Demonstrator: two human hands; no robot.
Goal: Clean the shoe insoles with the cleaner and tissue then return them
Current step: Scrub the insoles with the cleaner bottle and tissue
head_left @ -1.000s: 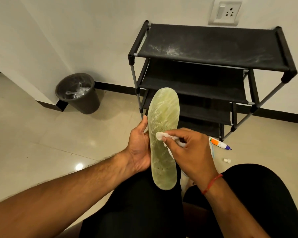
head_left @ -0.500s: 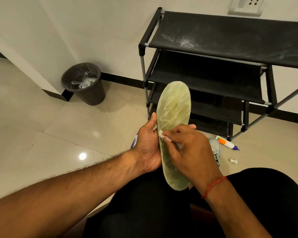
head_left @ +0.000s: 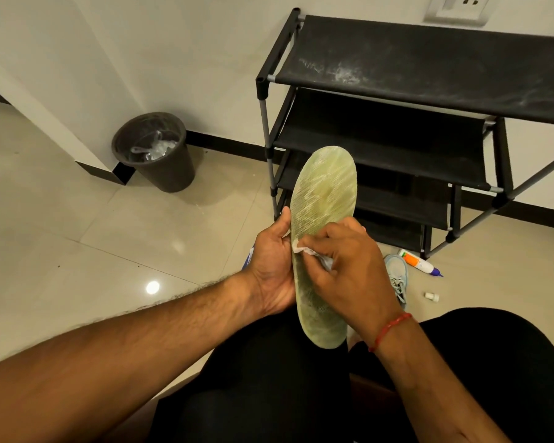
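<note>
- Insole (head_left: 325, 199) wiping is where I'm at, so the cleaning step, not the putting-back part yet.
- Left hand (head_left: 274, 266) is wrapped around the insole's left edge about midway down, thumb up along the rim, fingers curled behind it. It stands nearly upright, toe end pointing away from me, heel end down over my lap.
- Right hand (head_left: 349, 266) is pinched closed on a wadded tissue (head_left: 303, 250), pressing it onto the face of the insole right next to my left thumb.
- Cleaner bottle (head_left: 418, 262) is lying on the floor past my right hand, near the foot of the shoe rack (head_left: 429, 68), with what looks like its little cap (head_left: 431, 296) a bit closer to me. Just beyond my right knuckles there's a light shoe (head_left: 397, 273), mostly hidden.
- Upper half still looks streaky to me, so next I'd guess it needs the tissue dragged up toward the toe with firm pressure while my left keeps it from bending.
- Can't see a second insole anywhere, so no clue how far along the whole job is.
</note>
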